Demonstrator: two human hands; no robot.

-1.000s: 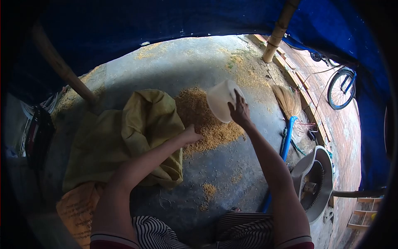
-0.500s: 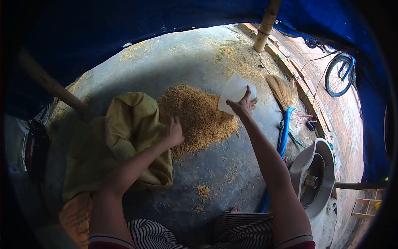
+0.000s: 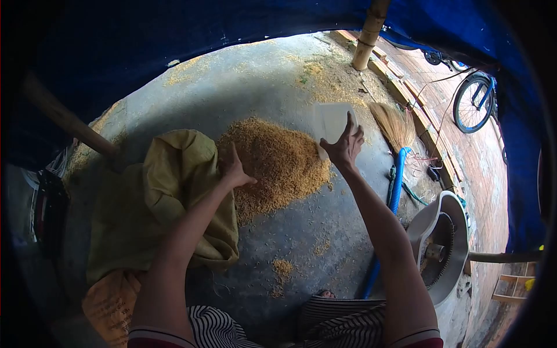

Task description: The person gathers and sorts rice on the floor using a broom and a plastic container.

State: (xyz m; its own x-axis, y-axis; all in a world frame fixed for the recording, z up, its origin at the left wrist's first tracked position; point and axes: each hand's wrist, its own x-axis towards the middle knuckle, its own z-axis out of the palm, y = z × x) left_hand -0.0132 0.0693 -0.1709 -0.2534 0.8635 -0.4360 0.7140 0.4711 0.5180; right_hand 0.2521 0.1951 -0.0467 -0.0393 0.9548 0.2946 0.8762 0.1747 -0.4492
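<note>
While my right hand (image 3: 344,146) hangs splayed beside the pail (image 3: 332,120), bumping could shift it! My spread left hand (image 3: 234,174), sweeping, could scatter nearby grain (image 3: 284,159).

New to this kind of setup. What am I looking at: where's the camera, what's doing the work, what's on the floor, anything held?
There is no robot here: these are a person's two bare hands. The view comes from one camera worn on the head, looking forward and down, so the arms reach in from the bottom edge.

On the concrete floor is a heap of golden grain. A yellowish sack lies to its left; a broom and blue pipe are off to the right.

The left hand is open at the heap's sack side and holds nothing visible. The right hand has its fingers spread in front of a whitish container; whether it touches it, I can't tell.
</note>
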